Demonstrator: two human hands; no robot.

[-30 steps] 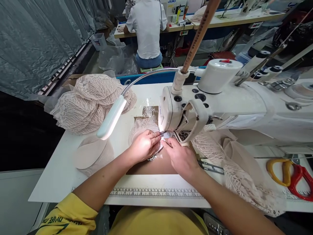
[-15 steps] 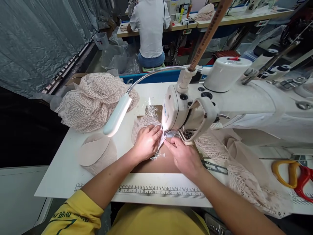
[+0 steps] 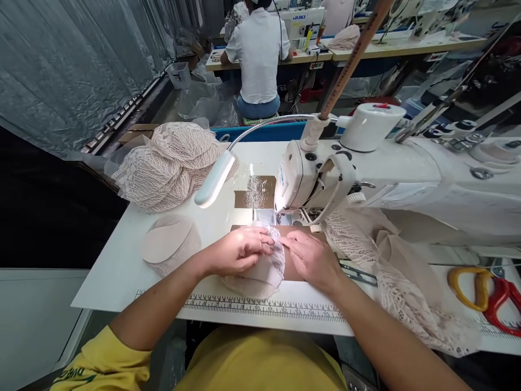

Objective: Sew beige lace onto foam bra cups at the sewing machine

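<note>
My left hand (image 3: 236,252) and my right hand (image 3: 311,259) pinch a small beige lace-covered cup piece (image 3: 260,274) between them, just in front of the white sewing machine (image 3: 366,168). The piece lies on the white table (image 3: 122,266), a little toward me from the needle area (image 3: 285,217). Both hands have their fingers closed on the lace edge at the top of the piece.
A pile of lace cups (image 3: 171,163) sits at the back left, with a plain beige cup (image 3: 169,244) nearer. A gooseneck lamp (image 3: 215,179) hangs over the table. Loose lace fabric (image 3: 399,282), snips (image 3: 358,274) and yellow and red scissors (image 3: 484,290) lie right. A person (image 3: 258,54) sits at another table behind.
My hands have drawn the lace piece back from under the machine's needle toward me, and it now lies in front of the machine.
</note>
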